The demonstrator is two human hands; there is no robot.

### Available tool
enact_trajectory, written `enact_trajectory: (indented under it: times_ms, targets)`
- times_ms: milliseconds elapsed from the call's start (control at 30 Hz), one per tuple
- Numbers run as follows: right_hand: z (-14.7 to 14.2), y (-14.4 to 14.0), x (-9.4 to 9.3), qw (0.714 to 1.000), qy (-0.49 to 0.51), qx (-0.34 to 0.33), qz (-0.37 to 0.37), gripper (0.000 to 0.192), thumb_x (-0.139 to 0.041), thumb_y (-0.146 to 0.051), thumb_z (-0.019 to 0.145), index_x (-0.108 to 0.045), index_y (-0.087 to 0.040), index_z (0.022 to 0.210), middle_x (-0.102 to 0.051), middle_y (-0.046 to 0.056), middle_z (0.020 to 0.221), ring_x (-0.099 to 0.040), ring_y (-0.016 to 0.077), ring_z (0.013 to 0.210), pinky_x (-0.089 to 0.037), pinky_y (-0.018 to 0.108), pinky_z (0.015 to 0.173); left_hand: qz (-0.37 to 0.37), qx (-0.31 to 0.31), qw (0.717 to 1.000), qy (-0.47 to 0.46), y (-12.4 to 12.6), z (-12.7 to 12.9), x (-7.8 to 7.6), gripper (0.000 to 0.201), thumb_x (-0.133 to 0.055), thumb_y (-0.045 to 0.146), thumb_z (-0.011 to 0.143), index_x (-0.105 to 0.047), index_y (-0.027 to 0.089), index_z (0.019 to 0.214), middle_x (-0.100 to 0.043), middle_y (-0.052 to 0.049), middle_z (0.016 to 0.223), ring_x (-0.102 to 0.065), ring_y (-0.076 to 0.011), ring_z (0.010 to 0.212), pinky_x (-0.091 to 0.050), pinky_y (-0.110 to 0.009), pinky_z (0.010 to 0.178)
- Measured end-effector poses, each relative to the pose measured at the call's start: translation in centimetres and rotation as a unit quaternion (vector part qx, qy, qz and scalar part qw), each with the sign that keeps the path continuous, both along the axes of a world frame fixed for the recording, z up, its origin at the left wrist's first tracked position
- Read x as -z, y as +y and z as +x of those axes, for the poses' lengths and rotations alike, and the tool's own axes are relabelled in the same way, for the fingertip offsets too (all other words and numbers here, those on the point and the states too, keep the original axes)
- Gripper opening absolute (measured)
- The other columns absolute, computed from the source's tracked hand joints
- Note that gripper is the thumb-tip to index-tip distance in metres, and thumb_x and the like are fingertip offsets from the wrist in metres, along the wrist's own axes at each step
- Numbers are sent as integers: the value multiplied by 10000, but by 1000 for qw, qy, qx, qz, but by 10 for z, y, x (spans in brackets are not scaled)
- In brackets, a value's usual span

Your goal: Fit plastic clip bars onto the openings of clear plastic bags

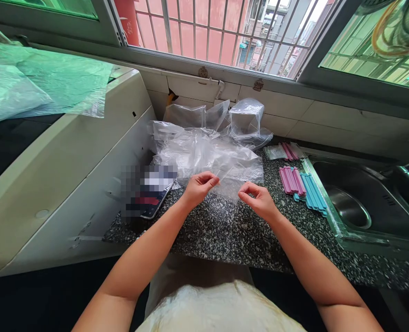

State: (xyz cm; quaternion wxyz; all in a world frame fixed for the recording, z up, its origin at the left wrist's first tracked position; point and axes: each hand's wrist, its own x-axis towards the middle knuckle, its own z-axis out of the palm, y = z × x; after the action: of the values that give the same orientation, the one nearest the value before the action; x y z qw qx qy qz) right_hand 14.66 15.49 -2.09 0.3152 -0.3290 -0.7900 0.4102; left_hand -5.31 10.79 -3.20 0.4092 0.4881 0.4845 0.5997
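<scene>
A small clear plastic bag (229,190) is stretched between my two hands, just above the dark speckled counter. My left hand (200,188) pinches its left edge between thumb and fingertips. On its other side, the fingers of my right hand (258,199) are pinched together at the edge of the same film. Right behind the hands spreads a heap of crumpled clear plastic bags (183,150). Pink bag clips (291,180) and blue bag clips (311,193), several of each, lie to the right of my right hand.
A phone (161,191), partly blurred out, rests left of my hands. Beyond the clips is a metal sink (343,230). A pale appliance (87,161) with plastic sheeting (76,83) on top borders the counter's left. Tiled wall (287,103) and a barred window stand behind.
</scene>
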Motion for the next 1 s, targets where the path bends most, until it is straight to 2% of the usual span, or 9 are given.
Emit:
enact_trajectory:
  times_ms: [467,733,1000]
  targets:
    - [0,-1,-1,1000,-1,15,26,202,-562,-279,783,-530,-183,608,-527,0,627,-488,126,636,-397,263,629,-11,-24,999,-35,2,1,2,285,-702,421,633,-648,149,571,-581,-1,569,-473,-99,567,-370,-236,557]
    - [-2,-2,3,999,-31,-10,18,149,-591,-294,767,-597,-184,667,-573,8,656,-518,137,660,-401,272,636,-7,-46,996,-78,2,1,2,257,-705,407,631,-649,160,583,-606,2,574,-490,-94,552,-400,-238,572]
    - [-4,-3,8,999,-24,-13,40,192,-557,-251,785,-543,-185,606,-544,0,623,-497,128,632,-391,271,639,-11,-64,994,-83,2,1,-1,261,-705,410,618,-650,158,577,-590,14,545,-473,-87,525,-398,-233,551]
